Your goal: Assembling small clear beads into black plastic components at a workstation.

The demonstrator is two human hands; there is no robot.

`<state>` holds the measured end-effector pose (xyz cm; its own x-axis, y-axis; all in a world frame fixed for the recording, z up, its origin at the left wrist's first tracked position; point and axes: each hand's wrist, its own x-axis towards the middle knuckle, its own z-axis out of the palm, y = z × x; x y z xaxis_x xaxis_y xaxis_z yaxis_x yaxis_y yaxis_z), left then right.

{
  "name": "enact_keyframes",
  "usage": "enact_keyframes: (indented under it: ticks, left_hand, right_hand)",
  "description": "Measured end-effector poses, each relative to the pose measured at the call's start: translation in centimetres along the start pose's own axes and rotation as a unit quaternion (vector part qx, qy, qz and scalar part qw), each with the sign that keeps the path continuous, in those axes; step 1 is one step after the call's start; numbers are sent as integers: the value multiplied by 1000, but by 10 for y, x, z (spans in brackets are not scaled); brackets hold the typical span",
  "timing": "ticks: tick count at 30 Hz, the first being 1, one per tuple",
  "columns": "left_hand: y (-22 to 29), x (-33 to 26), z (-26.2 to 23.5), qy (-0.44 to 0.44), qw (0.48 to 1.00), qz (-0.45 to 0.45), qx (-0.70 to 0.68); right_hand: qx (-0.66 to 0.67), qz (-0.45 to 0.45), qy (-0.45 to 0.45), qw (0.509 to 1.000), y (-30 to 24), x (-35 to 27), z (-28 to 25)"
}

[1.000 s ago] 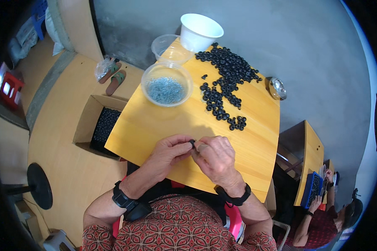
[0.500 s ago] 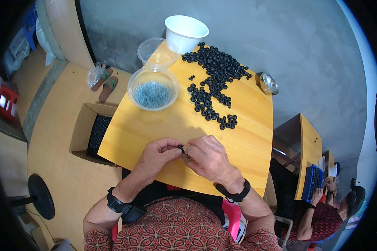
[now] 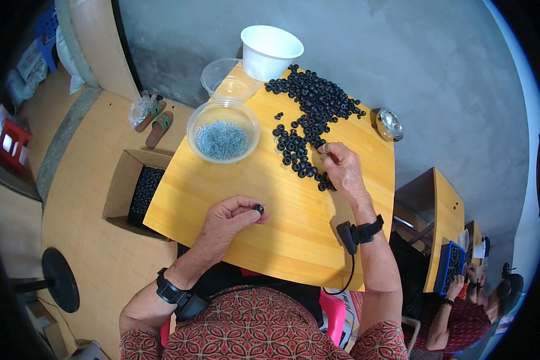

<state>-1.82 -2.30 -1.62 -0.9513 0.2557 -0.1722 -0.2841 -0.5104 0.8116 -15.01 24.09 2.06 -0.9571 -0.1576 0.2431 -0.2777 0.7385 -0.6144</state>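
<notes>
My left hand is over the near part of the wooden table, pinching a small black ring-shaped part between thumb and forefinger. My right hand reaches out to the pile of black ring-shaped parts. Its thumb and forefinger are pinched together at the pile's edge; what lies between them is too small to make out. Left of the pile stands a round clear tub holding many tiny bluish pieces.
Behind the tub are another clear tub and a white bucket. A metal bowl lies tipped at the table's right edge. On the floor at left sit a cardboard box and sandals. A co-worker works at far right.
My right hand has left my left hand and moved forward and right to the pile. My left hand stays in place, still holding the black ring-shaped part.
</notes>
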Motion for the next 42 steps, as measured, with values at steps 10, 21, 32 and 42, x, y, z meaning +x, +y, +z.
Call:
enact_keyframes:
  ticks: [10, 21, 32, 42]
  left_hand:
    - [2, 2, 0, -5, 999, -17, 31]
    - [0, 1, -1, 3, 1000, -24, -12]
    - [3, -8, 16, -13, 995, -19, -93]
    - [-1, -9, 13, 6, 999, 29, 20]
  right_hand:
    - [-29, 18, -60, 998, 4, 20, 30]
    - [14, -27, -35, 999, -44, -11, 14]
    - [260, -1, -102, 960, -92, -91, 17]
    - [-35, -214, -28, 976, -110, -99, 21]
